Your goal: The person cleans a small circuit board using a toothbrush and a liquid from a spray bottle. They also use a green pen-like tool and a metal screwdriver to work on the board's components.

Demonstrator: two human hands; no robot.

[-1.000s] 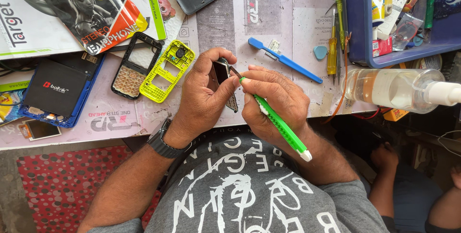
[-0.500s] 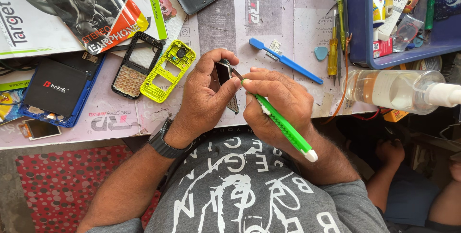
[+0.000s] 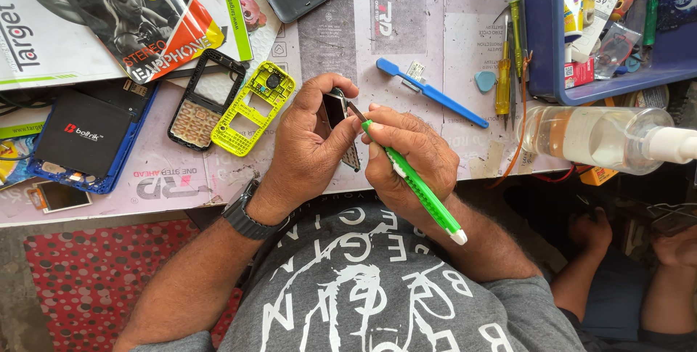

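At the centre of the frame, the left hand point(image 3: 308, 152) is gripping a small phone board point(image 3: 337, 116), its fingers clamped around the edges so the part is standing tilted above the desk point(image 3: 406, 25), probably to steady it for the tool. The right hand point(image 3: 406, 156) is pinching a green screwdriver point(image 3: 414, 181), fingers closed on its barrel like a pen, the metal tip touching the board's upper edge. A yellow phone frame point(image 3: 250, 109) is lying just left of the hands, a blue toothbrush point(image 3: 432, 94) to the upper right.
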